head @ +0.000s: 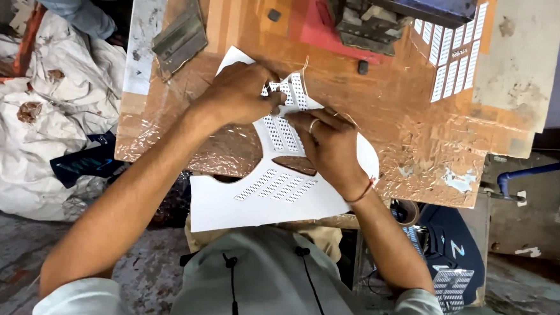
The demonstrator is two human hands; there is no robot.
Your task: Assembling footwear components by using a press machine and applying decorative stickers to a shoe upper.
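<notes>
A white perforated sheet piece (271, 195), with a curved cut-out and rows of small holes, lies on a worktable (409, 126) covered in crinkled clear film. My left hand (238, 94) pinches a narrow perforated strip (294, 88) of the sheet near its top. My right hand (331, 147), wearing a ring and a red wrist thread, presses down on the sheet's middle and grips the same strip from below.
Stacked white perforated strips (454, 58) lie at the table's back right beside a dark metal tool (370, 21) on a red patch. A grey metal block (181, 37) sits back left. White sacks (33, 119) lie on the floor left; a blue pipe (528, 174) runs right.
</notes>
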